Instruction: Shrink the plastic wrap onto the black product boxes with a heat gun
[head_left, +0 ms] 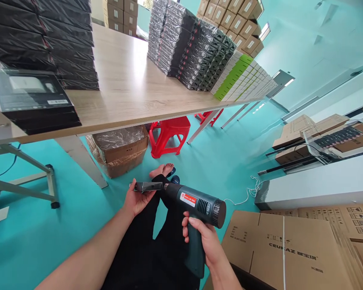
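Observation:
Over my lap, my left hand (139,200) grips a flat black box (148,186) with a shiny, film-like surface, seen edge-on. My right hand (201,233) is wrapped around the handle of a dark green heat gun (196,203) with a red and white label on its barrel. The gun's nozzle points left at the near end of the box, very close to it; whether they touch I cannot tell. On the table's left corner, another black box (33,90) with a pictured top lies on a dark one.
The wooden table (121,96) bears tall stacks of black film-wrapped boxes (181,40) and white-and-green boxes (245,76). Beneath it are a carton (121,155) and a red stool (171,135). Large cartons (275,245) stand close on my right, near a white cord (248,195).

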{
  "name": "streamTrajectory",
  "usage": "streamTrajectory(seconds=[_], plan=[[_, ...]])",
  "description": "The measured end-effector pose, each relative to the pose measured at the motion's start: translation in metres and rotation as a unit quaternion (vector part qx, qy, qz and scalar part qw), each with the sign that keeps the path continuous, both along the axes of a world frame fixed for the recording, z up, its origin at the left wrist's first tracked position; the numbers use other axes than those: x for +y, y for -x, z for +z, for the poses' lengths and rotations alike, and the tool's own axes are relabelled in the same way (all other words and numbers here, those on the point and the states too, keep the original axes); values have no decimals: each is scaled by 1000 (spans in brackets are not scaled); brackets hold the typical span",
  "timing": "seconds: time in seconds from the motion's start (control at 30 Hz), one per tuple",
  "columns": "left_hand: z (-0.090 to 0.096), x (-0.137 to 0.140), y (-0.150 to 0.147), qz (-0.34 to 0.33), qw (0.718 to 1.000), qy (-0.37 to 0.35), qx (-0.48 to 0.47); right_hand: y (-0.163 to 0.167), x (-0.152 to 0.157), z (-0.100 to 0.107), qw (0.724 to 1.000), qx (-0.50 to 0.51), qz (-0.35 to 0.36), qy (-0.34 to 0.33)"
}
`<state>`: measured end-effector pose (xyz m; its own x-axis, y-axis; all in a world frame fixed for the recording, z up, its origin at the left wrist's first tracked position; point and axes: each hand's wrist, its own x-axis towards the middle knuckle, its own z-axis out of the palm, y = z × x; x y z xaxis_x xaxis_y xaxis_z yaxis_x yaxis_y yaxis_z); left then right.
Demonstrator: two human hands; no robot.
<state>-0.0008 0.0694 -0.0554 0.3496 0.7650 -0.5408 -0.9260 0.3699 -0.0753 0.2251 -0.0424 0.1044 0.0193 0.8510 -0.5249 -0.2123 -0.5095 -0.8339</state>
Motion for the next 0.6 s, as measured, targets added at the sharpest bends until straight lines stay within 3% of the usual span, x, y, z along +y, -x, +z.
streamTrajectory(seconds=[0.23, 0.4, 0.6], plan=[[-8, 1, -4, -3, 999, -13, 41, 8, -5, 5, 996, 19, 83, -6], [-4, 1, -2, 14, 999, -4, 52, 17, 2, 2, 1000, -5, 3, -14], [2, -2, 3, 8, 998, -26, 59, -7, -4, 0, 1000, 17, 3, 7]])
